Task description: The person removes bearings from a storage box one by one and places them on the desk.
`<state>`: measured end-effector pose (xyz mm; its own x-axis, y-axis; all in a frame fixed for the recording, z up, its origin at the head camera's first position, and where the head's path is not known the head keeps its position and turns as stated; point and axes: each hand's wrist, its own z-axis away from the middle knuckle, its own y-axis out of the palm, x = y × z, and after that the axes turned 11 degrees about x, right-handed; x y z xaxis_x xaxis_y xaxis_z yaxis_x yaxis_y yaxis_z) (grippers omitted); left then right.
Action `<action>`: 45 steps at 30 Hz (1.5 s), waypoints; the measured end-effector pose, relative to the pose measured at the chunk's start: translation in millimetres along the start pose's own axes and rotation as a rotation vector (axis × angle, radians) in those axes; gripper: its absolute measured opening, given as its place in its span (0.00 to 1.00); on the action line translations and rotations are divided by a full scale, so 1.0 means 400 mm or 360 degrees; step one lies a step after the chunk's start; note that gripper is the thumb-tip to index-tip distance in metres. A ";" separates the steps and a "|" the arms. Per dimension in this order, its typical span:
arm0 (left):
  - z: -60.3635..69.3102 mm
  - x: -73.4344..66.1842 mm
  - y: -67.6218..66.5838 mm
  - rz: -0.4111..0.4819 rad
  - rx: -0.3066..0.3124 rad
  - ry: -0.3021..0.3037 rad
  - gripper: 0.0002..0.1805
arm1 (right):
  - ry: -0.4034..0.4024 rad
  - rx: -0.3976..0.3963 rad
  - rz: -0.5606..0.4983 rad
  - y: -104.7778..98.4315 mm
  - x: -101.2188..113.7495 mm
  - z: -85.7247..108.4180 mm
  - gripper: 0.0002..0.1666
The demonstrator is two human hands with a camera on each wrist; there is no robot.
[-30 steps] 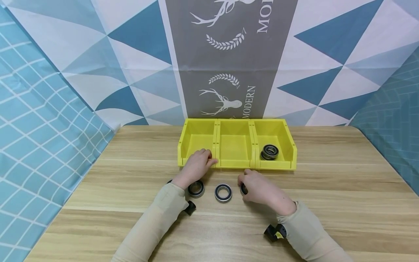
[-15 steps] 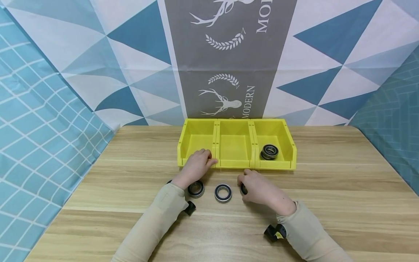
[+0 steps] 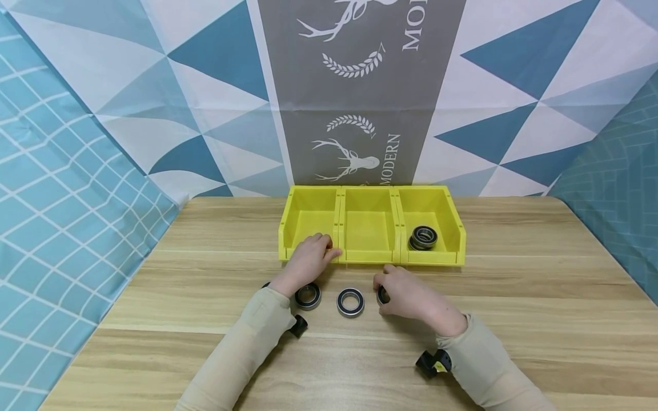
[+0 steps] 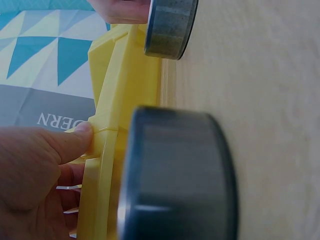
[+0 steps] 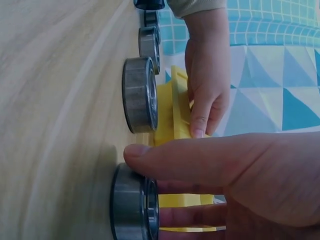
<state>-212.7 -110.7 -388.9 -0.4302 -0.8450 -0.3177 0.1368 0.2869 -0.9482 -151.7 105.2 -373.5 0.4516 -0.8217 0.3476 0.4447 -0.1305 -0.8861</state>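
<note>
In the head view, my left hand (image 3: 308, 260) grips the front edge of the yellow bins (image 3: 370, 258), near where the left and middle bins meet. Its thumb lies on the outer side in the left wrist view, fingers behind the wall. My right hand (image 3: 411, 294) holds a ball bearing (image 3: 381, 297) lying on the table, thumb on the near side, fingers on the far side, hiding part of it. To the left lie another bearing (image 3: 350, 313) and a further bearing (image 3: 308, 307). A farther bearing (image 5: 151, 19) shows in the right wrist view, mostly hidden by my left wrist in the head view.
Two stacked bearings (image 3: 423, 247) sit in the right bin; the left and middle bins show bare yellow floors. Behind the wooden table (image 3: 540, 319) hangs a patterned cloth (image 3: 360, 91). A black wrist camera (image 3: 426, 364) sticks out beside my right sleeve.
Almost nothing differs: both hands keep their places, and the bearings and bins stay put. My right wrist shifts very slightly.
</note>
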 end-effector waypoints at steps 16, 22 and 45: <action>0.001 0.000 0.000 -0.0001 0.0004 0.0009 0.16 | 0.0021 -0.0138 -0.0051 -0.034 -0.037 0.007 0.24; 0.000 0.001 -0.001 0.0002 -0.0001 0.0010 0.16 | 0.0071 -0.0247 -0.0094 -0.064 -0.076 0.012 0.20; 0.001 0.002 0.001 -0.0007 0.0008 0.0009 0.17 | 0.0355 -0.0847 -0.0191 -0.103 -0.192 -0.021 0.14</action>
<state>-212.6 -111.3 -389.6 -0.4355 -0.8438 -0.3136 0.1395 0.2809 -0.9495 -211.0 169.0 -366.3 0.2225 -0.8733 0.4334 0.0072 -0.4430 -0.8965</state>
